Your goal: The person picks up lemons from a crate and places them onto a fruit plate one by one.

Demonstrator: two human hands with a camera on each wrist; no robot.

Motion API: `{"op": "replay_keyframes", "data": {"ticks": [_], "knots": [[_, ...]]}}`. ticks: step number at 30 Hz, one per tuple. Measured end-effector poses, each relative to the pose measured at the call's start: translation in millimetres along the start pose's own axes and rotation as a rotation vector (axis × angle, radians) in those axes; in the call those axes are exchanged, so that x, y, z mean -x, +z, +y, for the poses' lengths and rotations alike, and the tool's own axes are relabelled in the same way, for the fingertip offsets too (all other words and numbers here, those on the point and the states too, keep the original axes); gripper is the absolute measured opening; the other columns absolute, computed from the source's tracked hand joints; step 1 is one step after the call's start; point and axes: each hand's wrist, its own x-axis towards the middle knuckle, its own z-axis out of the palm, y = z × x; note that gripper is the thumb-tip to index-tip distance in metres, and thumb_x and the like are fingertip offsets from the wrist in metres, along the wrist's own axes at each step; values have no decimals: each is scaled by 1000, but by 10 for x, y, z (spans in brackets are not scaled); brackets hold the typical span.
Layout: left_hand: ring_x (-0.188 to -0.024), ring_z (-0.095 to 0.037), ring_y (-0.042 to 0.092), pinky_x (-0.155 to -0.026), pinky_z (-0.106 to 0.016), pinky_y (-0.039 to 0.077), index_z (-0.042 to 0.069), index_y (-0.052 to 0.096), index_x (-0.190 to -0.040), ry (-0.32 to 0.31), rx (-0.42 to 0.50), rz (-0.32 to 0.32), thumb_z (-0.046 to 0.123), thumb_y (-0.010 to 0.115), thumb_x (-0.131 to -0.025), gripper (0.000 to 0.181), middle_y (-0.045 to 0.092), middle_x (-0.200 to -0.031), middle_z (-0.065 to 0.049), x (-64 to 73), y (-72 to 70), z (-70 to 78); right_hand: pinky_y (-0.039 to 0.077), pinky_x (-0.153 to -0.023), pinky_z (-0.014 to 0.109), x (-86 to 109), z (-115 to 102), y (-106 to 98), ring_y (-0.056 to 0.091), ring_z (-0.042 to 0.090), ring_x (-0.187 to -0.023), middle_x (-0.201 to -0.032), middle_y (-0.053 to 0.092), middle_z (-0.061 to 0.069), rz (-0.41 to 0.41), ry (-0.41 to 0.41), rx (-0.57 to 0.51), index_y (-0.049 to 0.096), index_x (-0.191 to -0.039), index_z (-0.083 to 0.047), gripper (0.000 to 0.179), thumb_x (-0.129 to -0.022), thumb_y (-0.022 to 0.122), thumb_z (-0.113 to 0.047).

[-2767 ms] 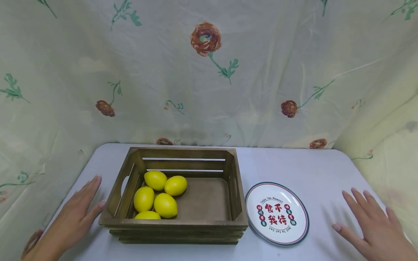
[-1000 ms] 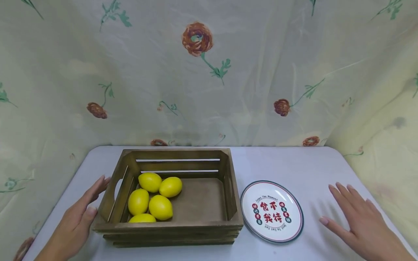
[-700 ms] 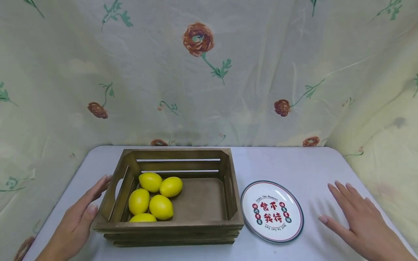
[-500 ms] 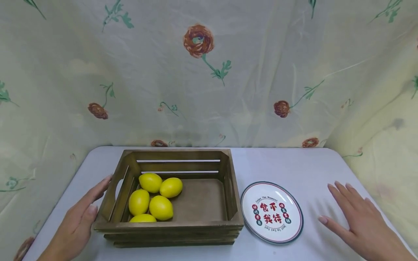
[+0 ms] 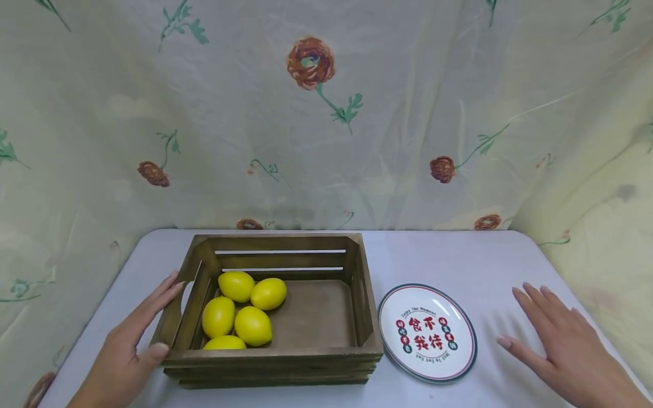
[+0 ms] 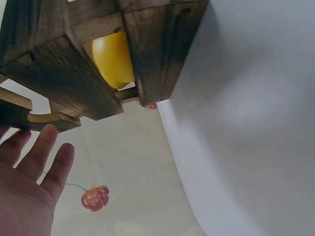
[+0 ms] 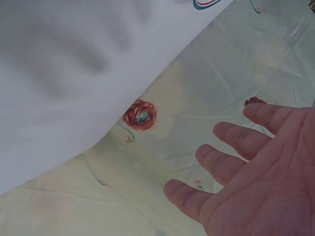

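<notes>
A brown slatted wooden crate (image 5: 272,362) stands on the white table, with several yellow lemons (image 5: 253,326) in its left half. My left hand (image 5: 122,354) is at the crate's left side, fingers extended and fingertips right at the rim by the handle cutout, thumb near the front corner. The left wrist view has the left hand's spread fingers (image 6: 37,155) close to the crate's end (image 6: 59,78), and one lemon (image 6: 113,60) shows through a gap. My right hand (image 5: 566,345) hovers, fingers spread and holding nothing, right of a round white plate (image 5: 427,367).
The plate, with red lettering and a green rim, lies close against the crate's right side. A floral curtain (image 5: 388,113) surrounds the table (image 5: 439,249) at the back and both sides. In the right wrist view, the right hand's shadow (image 7: 83,59) falls on the tabletop.
My left hand has moved right from beside the crate until its fingertips overlap the left rim, its thumb now spread lower. The view has shifted slightly; the right hand stays nearly still.
</notes>
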Motion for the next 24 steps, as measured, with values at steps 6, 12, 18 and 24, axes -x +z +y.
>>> {"op": "replay_keyframes", "data": {"ticks": [6,12,18,24], "knots": [[-152,-3,30,-111,-6,24,21,42,-162,56,-17,22,19,76,-93,77,34,-169,-2,-36,-16,-14,-7,-125,60,-85,-43,-19,20,46,-154,-158,38,31,24,-36,-8,35,-160,-1,91,-92,78,-42],[-151,-6,33,-113,-9,24,17,44,-160,77,45,56,41,82,-90,83,37,-168,-5,-10,41,-65,-2,-126,60,-215,-103,-68,26,46,-151,-155,42,30,43,-73,-33,38,-158,-2,88,-91,79,-40],[-151,-9,35,-115,-11,25,14,47,-158,90,76,72,42,92,-78,96,38,-167,-8,2,60,-94,-4,-127,53,-293,-180,-103,29,48,-149,-155,42,30,10,-71,-52,38,-159,-2,86,-93,78,-41],[-149,-7,38,-115,-11,26,13,48,-157,105,43,86,36,95,-73,99,41,-165,-8,-18,52,-90,-4,-129,43,-306,-276,-156,34,47,-145,-153,45,30,20,-101,-52,40,-158,-2,86,-91,80,-40]]}}
